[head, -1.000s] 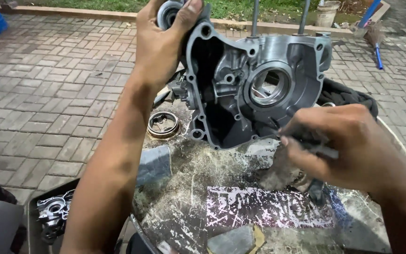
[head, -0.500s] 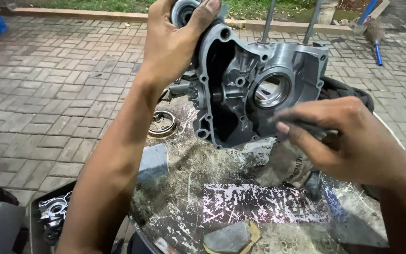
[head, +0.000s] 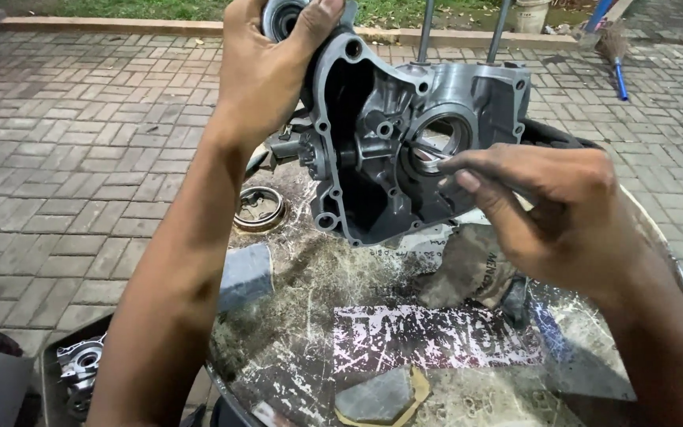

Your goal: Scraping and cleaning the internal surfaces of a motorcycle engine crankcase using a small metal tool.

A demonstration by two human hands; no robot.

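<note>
A grey cast-metal engine crankcase half [head: 389, 150] stands upright on a worn, scratched round table [head: 341, 348]. My left hand [head: 266, 67] grips its top left edge and steadies it. My right hand [head: 551, 209] pinches a thin metal tool [head: 428, 152], whose tip reaches into the round bearing hole [head: 436, 141] of the case. Two long studs [head: 460, 32] stick up from the top of the case.
A round metal ring part [head: 258, 207] lies on the table's left edge. A grey block [head: 245, 273] and a dark rag [head: 468, 265] sit near the case. Another engine part [head: 81, 372] lies in a tray low left. Brick paving [head: 81, 158] surrounds the table.
My right hand has risen from the lower right of the case and brought the tool's tip into the bearing hole. The view has shifted closer; my left hand keeps its grip.
</note>
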